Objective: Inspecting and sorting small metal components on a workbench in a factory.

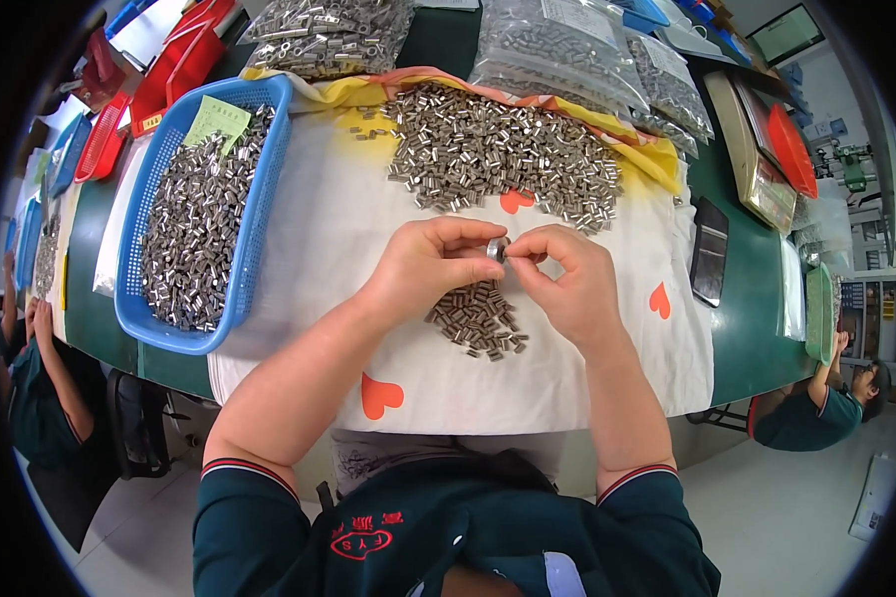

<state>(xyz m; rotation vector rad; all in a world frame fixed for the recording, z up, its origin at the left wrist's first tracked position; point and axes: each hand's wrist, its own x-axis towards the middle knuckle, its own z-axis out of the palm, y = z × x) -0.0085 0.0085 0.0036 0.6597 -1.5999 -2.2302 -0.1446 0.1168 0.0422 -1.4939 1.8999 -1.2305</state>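
Observation:
Over the middle of the white cloth [309,209], my left hand [418,264] pinches a small round metal piece [497,249] between thumb and fingers. Close against its right side, my right hand [574,284] has thumb and forefinger pressed together; whatever lies between them is too small to make out. Below both hands lies a small pile of short metal sleeves [478,323]. Beyond them spreads a larger heap of similar shiny sleeves [508,149], partly on a yellow cloth edge.
A blue basket [129,284] full of metal parts stands at left, with a yellow-green note [217,122] on top. Clear bags of parts [558,50] line the back. A dark phone-like slab [709,251] lies at right. Other people [806,413] work at both sides.

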